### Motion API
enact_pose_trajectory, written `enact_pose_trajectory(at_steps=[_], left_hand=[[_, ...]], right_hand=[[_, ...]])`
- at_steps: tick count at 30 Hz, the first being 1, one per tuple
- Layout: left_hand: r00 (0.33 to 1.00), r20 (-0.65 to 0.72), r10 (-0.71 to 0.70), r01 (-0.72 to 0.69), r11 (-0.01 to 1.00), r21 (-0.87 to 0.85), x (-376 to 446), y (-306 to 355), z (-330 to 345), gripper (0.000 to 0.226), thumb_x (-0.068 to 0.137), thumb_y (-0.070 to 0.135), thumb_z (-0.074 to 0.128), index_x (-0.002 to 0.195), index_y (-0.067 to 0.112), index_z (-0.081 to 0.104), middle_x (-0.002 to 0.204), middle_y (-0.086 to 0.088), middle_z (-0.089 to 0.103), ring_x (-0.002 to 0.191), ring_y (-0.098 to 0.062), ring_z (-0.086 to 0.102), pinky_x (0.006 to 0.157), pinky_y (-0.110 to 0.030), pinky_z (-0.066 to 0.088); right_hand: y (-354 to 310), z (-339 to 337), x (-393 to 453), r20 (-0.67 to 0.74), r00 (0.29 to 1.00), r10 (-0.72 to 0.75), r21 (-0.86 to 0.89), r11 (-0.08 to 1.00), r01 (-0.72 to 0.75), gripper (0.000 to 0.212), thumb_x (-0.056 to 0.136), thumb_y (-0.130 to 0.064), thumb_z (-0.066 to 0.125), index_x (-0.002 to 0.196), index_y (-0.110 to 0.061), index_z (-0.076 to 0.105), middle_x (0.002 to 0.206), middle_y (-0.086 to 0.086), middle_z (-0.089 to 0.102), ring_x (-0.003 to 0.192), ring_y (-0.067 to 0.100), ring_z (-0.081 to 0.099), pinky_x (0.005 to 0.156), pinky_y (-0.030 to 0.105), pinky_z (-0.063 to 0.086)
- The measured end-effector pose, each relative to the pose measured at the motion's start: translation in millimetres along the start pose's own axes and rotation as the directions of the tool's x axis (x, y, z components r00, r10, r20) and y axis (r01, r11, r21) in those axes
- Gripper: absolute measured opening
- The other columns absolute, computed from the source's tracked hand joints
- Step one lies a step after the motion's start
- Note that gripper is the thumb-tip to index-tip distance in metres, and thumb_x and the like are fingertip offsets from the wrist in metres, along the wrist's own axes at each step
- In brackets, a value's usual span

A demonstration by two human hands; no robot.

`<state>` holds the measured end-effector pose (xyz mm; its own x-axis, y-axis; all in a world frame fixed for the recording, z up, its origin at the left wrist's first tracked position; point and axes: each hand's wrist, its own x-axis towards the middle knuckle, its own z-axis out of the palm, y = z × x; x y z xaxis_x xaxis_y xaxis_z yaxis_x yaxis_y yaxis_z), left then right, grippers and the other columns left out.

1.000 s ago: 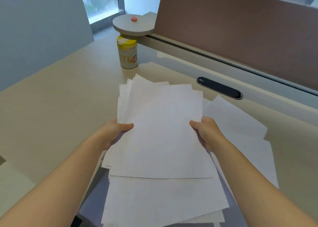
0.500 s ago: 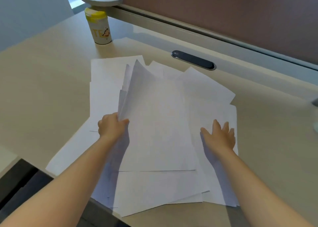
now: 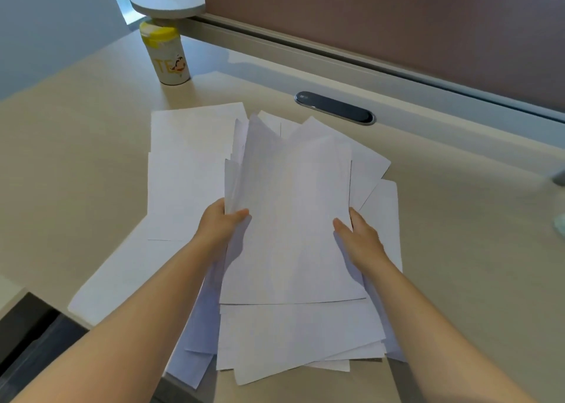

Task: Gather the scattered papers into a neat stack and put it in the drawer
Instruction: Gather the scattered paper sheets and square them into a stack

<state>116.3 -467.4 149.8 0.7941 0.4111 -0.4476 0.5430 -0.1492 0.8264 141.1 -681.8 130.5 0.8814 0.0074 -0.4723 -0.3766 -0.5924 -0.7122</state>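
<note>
A loose bundle of white papers (image 3: 293,219) is lifted at a tilt over the beige desk (image 3: 76,158). My left hand (image 3: 218,222) grips its left edge, thumb on top. On the opposite edge my right hand (image 3: 359,237) holds the bundle too, thumb on the top sheet. Several more white sheets (image 3: 189,170) lie flat on the desk to the left and beneath, and some (image 3: 379,207) stick out to the right. The lowest sheets overhang the desk's near edge. No drawer can be made out.
A white canister with a yellow lid (image 3: 166,55) stands at the back left under a round grey shelf (image 3: 168,0). A dark oval cable grommet (image 3: 334,108) sits behind the papers. A brown partition (image 3: 397,20) closes the far side.
My right hand was flat on the sheets at the right half a second ago; now it grips the bundle's right edge. The bundle has risen slightly, and the view has shifted.
</note>
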Motion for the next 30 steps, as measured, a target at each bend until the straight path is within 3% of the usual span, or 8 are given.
enact_pose_trajectory(at_steps=[4,8,12,13,14,19,25,30], left_hand=[[0.988,-0.094,-0.121,0.115,0.991,-0.070,1,-5,-3,0.051,0.083,0.010,0.063,0.126,0.002,0.036,0.118,-0.014,0.045,0.106,-0.024,0.047,0.090,-0.034,0.038],[0.974,0.109,-0.198,0.204,0.978,-0.052,0,-13,-8,0.039,0.081,-0.001,0.060,0.118,-0.012,0.051,0.104,-0.016,0.057,0.096,-0.025,0.053,0.086,-0.033,0.040],[1.000,-0.022,-0.016,0.017,0.999,0.031,1,-7,-8,0.032,0.084,-0.003,0.054,0.115,-0.007,0.055,0.097,-0.011,0.055,0.091,-0.023,0.050,0.079,-0.030,0.037],[0.998,-0.054,0.030,-0.028,0.999,0.032,3,-3,-8,0.031,0.084,-0.003,0.053,0.115,-0.006,0.055,0.097,-0.011,0.054,0.091,-0.022,0.049,0.078,-0.029,0.036],[0.995,-0.076,0.066,-0.063,0.997,0.038,6,3,-10,0.031,0.085,-0.002,0.053,0.115,-0.006,0.055,0.097,-0.011,0.054,0.091,-0.021,0.049,0.078,-0.029,0.035],[0.986,-0.098,0.133,-0.121,0.985,0.122,41,23,-19,0.031,0.086,0.002,0.052,0.116,-0.003,0.055,0.101,-0.013,0.057,0.093,-0.026,0.052,0.081,-0.033,0.040],[0.990,-0.088,0.108,-0.071,0.936,0.346,85,24,-36,0.012,0.088,0.017,0.050,0.099,0.015,0.053,0.094,-0.009,0.058,0.102,-0.038,0.056,0.107,-0.056,0.031],[0.984,-0.051,0.171,-0.139,0.914,0.382,105,27,-51,0.024,0.091,0.013,0.048,0.112,0.002,0.053,0.098,-0.017,0.059,0.098,-0.038,0.056,0.079,-0.038,0.042]], right_hand=[[-2,-10,8,-0.077,0.994,0.083,0.271,0.961,-0.059,0.052,0.089,-0.022,0.050,0.138,-0.013,0.036,0.147,0.005,0.035,0.130,0.025,0.041,0.104,0.031,0.035],[-2,-14,15,-0.064,0.975,0.211,0.343,0.923,-0.177,0.060,0.085,-0.015,0.056,0.137,0.001,0.032,0.144,0.014,0.039,0.130,0.030,0.043,0.109,0.035,0.034],[-4,-17,14,-0.074,0.977,0.203,0.314,0.934,-0.170,0.052,0.086,-0.006,0.052,0.129,0.017,0.033,0.135,0.034,0.043,0.129,0.037,0.030,0.088,0.033,0.045],[-6,-18,14,-0.089,0.978,0.187,0.316,0.937,-0.150,0.052,0.086,-0.006,0.052,0.129,0.017,0.033,0.136,0.033,0.043,0.116,0.015,0.019,0.086,0.033,0.046],[-9,-18,15,-0.107,0.979,0.173,0.303,0.943,-0.133,0.051,0.087,-0.008,0.052,0.129,0.014,0.035,0.138,0.030,0.043,0.132,0.037,0.035,0.093,0.034,0.044],[-12,-24,30,-0.184,0.983,0.013,-0.051,0.998,-0.023,0.048,0.090,-0.025,0.046,0.133,-0.005,0.041,0.143,0.012,0.040,0.133,0.030,0.036,0.108,0.039,0.032],[-18,-7,51,-0.082,0.995,0.060,-0.515,0.852,-0.094,0.062,0.095,-0.043,0.022,0.148,-0.014,0.007,0.159,0.010,-0.006,0.146,0.026,-0.010,0.117,0.045,-0.004],[-34,4,65,-0.042,0.998,0.051,-0.561,0.825,-0.066,0.061,0.096,-0.045,0.016,0.148,-0.018,-0.001,0.159,0.000,-0.012,0.145,0.022,-0.016,0.115,0.050,-0.011]])
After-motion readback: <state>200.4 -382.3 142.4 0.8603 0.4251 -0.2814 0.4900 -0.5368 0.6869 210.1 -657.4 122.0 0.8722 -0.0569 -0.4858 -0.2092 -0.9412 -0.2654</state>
